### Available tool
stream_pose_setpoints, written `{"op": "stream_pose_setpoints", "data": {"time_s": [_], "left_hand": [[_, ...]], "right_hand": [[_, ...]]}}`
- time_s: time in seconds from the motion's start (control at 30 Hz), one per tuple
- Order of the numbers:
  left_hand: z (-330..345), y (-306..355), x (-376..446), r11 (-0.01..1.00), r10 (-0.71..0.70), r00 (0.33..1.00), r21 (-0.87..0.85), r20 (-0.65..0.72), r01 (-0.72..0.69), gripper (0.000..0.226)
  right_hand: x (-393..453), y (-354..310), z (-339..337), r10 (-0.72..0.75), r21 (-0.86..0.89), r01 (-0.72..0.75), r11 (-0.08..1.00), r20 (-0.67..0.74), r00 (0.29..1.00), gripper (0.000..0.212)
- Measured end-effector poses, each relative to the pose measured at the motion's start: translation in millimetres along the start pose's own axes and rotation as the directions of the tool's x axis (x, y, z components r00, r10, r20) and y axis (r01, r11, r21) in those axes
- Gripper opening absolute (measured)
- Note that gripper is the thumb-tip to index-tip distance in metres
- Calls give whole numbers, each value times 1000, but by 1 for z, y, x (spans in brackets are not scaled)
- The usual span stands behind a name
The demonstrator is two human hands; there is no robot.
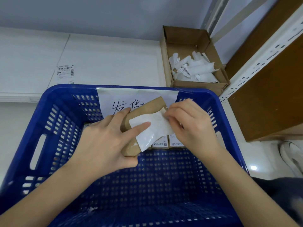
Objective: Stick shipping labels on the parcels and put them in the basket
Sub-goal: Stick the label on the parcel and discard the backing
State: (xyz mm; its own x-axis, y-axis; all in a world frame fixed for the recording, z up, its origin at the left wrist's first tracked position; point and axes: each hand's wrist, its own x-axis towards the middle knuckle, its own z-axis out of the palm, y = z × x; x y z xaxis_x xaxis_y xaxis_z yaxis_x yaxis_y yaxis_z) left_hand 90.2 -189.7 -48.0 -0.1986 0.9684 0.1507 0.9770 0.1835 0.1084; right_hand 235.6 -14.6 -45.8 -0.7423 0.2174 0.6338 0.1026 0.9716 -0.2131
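Sticking the label: peel under way over the basket

Holding a brown parcel (141, 115) above the blue basket (54, 128), the person is in the labelling step, not yet the placing one. The left hand (105, 141) grips the parcel from its near-left end, thumb curled under the lower corner, fingers wrapped over the far edge, and the index finger laid straight across the white label (150, 130) to pin it down. The right hand (191, 122) works at the label's far-right end; its fingertips are bunched together there as if pinching a corner of the sheet, though what exactly sits between them is too small to tell. The label lies slanted across the parcel's top face, its near corner overhanging the parcel's edge, so it reads as not fully pressed flat.

Two small boxes (167, 142) with printed stickers already lie on the basket floor toward the far wall, just below the held parcel. A handwritten paper sign (118, 100) is fixed to the basket's far rim. Beyond the far-right corner of the basket stands a cardboard box (195, 46) filled with curled white backing strips (195, 68), and another printed label (65, 74) lies on the white surface past the far-left corner.

Next, I judge, the right hand needs to free whatever it pinches, smooth the label down, and then lower the parcel beside the boxes.
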Motion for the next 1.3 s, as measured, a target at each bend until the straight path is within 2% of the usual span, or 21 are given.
{"op": "stream_pose_setpoints", "data": {"time_s": [0.1, 0.17, 0.23, 0.3, 0.37, 0.4, 0.43, 0.53, 0.6, 0.67, 0.73, 0.8, 0.87, 0.93, 1.0, 1.07, 1.13, 1.2, 1.23, 1.3], "left_hand": [[-1, -1, 0, 1000, -11, 1000, -24, -9, 11, 77], [-3, 0, 1, 999, -17, 1000, -38, -16, 17, 73], [-5, 0, 2, 998, -24, 999, -55, -21, 23, 71], [-7, -1, 2, 997, -39, 999, -64, -27, 38, 71], [-8, -3, 2, 996, -54, 998, -66, -36, 52, 70], [-8, -4, 2, 997, -56, 998, -64, -41, 53, 71], [-8, -5, 3, 997, -54, 998, -62, -45, 51, 71], [-9, -6, 3, 996, -56, 997, -74, -51, 52, 72], [-9, -5, 2, 994, -68, 997, -94, -42, 64, 72], [-10, -4, 1, 989, -90, 995, -118, -49, 84, 72], [-10, -1, 2, 988, -95, 993, -125, -65, 86, 72], [-10, 1, 3, 990, -90, 994, -115, -65, 82, 71], [-10, 2, 4, 990, -92, 994, -115, -56, 85, 71], [-9, 2, 3, 990, -82, 995, -115, -50, 76, 71], [-8, 4, 3, 991, -72, 996, -120, -46, 66, 71], [-7, 6, 3, 991, -64, 997, -124, -37, 59, 72], [-5, 8, 3, 993, -44, 999, -109, -22, 42, 74], [-4, 8, 3, 995, -34, 999, -99, -4, 33, 74], [-4, 8, 2, 995, -36, 999, -98, 3, 36, 74], [-3, 6, 2, 995, -39, 999, -92, 15, 40, 73]], "right_hand": [[6, 7, -11, 93, 30, -93, 995, -19, 995, 10], [11, 1, -19, 343, 121, -337, 934, -33, 939, 9], [15, -6, -23, 634, 322, -603, 730, 11, 773, 11], [19, -6, -26, 777, 478, -754, 451, 206, 595, 11], [21, -3, -30, 761, 559, -822, 106, 487, 429, 14], [22, -1, -31, 722, 575, -817, -35, 580, 378, 16], [22, 0, -33, 689, 580, -806, -115, 631, 356, 18], [24, -1, -36, 590, 572, -783, -246, 729, 347, 24], [27, -2, -37, 555, 549, -766, -334, 771, 311, 44], [27, -3, -38, 601, 531, -800, -280, 746, 285, 55], [26, -9, -40, 667, 561, -807, -185, 674, 316, 43], [23, -17, -40, 711, 619, -766, -171, 616, 339, 27], [20, -22, -37, 757, 647, -743, -168, 568, 323, 12], [19, -24, -34, 802, 669, -724, -168, 519, 294, 10], [18, -23, -33, 853, 672, -737, -75, 427, 302, 11], [15, -22, -32, 872, 598, -781, 180, 269, 408, 10], [11, -22, -29, 784, 421, -735, 531, 84, 615, 11], [7, -18, -24, 534, 139, -526, 839, -27, 845, 10], [4, -15, -20, 401, 9, -401, 916, -26, 916, 12], [0, -11, -13, 251, -134, -244, 960, 35, 967, 15]]}}
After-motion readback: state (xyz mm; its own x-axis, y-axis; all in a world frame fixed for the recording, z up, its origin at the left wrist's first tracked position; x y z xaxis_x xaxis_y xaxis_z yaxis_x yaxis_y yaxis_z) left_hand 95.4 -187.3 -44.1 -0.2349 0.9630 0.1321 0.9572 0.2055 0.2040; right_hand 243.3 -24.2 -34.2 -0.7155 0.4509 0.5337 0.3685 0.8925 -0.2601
